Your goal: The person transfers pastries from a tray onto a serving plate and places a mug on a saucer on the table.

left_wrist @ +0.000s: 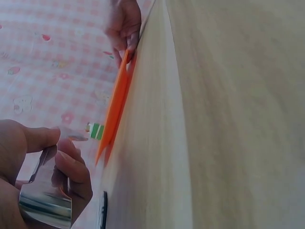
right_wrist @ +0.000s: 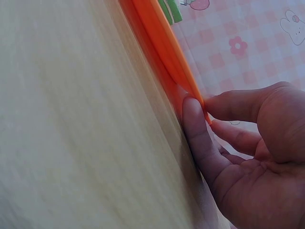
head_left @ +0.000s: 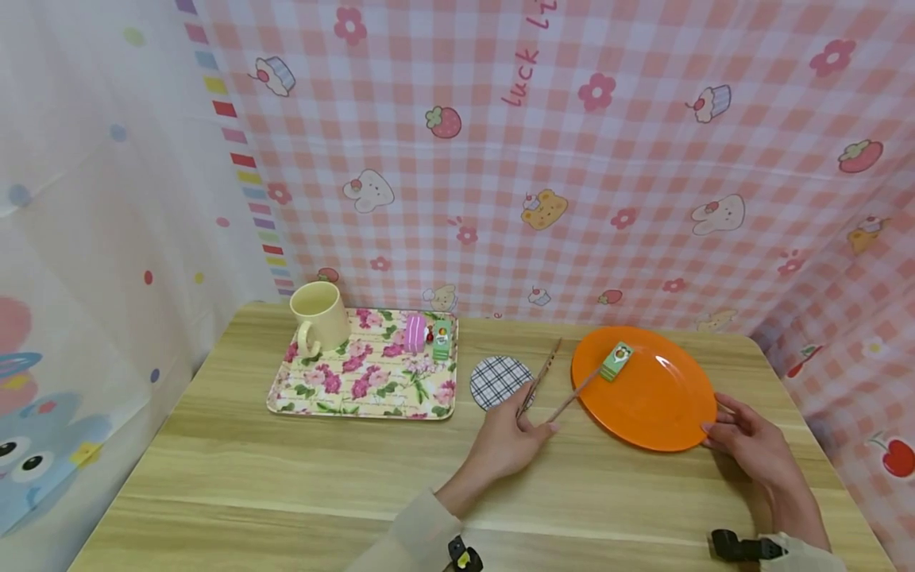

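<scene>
My left hand (head_left: pixel 504 446) holds a pair of metal tongs (left_wrist: pixel 46 208), its arms spread apart. One arm reaches over the orange plate (head_left: pixel 654 397) towards a small green-and-white box (head_left: pixel 617 361) near the plate's left side; whether its tip touches the box I cannot tell. The other arm points past a checked round coaster (head_left: pixel 499 381). With thumb and fingers, my right hand (head_left: pixel 756 446) pinches the plate's near right rim. In the right wrist view the orange rim (right_wrist: pixel 178 62) lies between thumb and fingers.
To the left lies a floral tray (head_left: pixel 336 401) bearing a cream mug (head_left: pixel 325 318), a pink-and-purple striped piece (head_left: pixel 415 334), a small red item and another green box (head_left: pixel 442 340). A pink checked cloth (head_left: pixel 500 183) hangs behind the wooden table (head_left: pixel 300 485).
</scene>
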The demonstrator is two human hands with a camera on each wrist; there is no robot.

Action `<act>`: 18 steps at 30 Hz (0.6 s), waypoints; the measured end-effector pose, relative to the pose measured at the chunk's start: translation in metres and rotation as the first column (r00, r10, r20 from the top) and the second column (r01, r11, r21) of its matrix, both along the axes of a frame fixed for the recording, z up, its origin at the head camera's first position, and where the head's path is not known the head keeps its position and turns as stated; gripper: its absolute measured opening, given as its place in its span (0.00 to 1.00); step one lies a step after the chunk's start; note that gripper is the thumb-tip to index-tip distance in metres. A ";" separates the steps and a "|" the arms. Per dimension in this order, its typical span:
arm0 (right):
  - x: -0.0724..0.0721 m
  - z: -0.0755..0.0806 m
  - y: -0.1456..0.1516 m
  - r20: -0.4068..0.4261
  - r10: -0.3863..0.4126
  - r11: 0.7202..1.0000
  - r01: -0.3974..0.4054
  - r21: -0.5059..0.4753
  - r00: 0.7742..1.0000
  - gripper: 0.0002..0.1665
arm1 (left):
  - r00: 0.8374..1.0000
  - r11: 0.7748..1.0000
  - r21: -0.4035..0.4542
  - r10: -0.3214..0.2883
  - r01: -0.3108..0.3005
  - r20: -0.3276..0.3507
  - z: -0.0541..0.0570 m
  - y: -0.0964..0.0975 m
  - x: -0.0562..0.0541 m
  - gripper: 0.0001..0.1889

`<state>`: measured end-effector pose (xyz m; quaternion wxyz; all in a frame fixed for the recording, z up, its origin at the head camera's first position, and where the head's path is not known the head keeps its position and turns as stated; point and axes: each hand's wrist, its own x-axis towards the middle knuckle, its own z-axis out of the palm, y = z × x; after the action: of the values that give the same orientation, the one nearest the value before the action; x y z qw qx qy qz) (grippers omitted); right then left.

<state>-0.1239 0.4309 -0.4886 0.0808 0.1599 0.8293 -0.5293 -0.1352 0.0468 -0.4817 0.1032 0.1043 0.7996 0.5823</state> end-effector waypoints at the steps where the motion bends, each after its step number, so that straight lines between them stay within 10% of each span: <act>1: 0.000 0.000 0.000 0.000 0.001 1.000 -0.001 0.000 1.000 0.51 | 1.000 1.000 0.003 0.004 -0.004 -0.002 0.000 -0.002 0.001 0.42; 18: -0.001 -0.003 0.001 -0.023 -0.010 1.000 0.010 0.010 1.000 0.49 | 0.996 0.995 0.033 0.091 -0.091 -0.005 0.002 -0.035 0.004 0.43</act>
<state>-0.1244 0.4317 -0.4916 0.0678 0.1585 0.8320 -0.5274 -0.1311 0.0123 -0.4802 0.0722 0.0713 0.7944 0.5989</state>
